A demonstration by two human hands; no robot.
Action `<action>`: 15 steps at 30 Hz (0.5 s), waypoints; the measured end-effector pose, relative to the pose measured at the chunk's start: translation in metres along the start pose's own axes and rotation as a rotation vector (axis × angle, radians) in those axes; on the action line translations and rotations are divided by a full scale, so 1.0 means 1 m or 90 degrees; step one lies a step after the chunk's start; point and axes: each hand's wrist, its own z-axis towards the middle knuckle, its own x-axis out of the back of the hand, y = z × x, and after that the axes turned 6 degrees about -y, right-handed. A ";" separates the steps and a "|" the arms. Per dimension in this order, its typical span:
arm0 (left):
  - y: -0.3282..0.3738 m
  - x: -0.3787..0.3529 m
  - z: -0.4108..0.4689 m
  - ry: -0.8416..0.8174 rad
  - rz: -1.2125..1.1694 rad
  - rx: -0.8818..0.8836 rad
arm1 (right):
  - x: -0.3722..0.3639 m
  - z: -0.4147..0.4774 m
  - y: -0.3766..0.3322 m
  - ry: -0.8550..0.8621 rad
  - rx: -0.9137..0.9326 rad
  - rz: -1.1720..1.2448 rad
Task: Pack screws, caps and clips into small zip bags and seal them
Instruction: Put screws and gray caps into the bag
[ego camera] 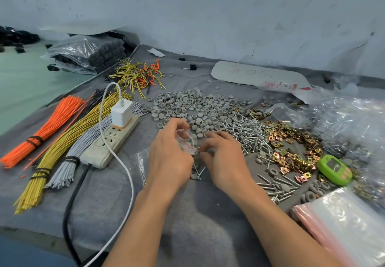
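Left hand (169, 154) grips zip bag (188, 141), fingers curled round it, just in front of caps (198, 106). Right hand (226, 162) pinches bag's edge, perhaps small part too; blurred. Screws (250, 131) right of caps, clips (291, 148) farther right, all on desk (198, 214).

The left fingers (177, 124) cover much of the bag (188, 143), so its contents cannot be told. Down and right of the fingers, the bag stack (350, 221) is cut off at the edge.
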 end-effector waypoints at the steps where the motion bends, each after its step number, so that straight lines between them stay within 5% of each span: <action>1: 0.000 0.000 -0.001 -0.007 0.003 0.001 | 0.005 -0.002 0.000 0.040 -0.006 0.062; 5: 0.006 -0.006 -0.005 -0.051 0.028 0.001 | 0.024 -0.009 0.001 0.133 -0.009 0.222; 15: 0.017 -0.018 -0.009 -0.078 -0.031 -0.059 | 0.031 -0.010 -0.003 0.066 0.052 0.267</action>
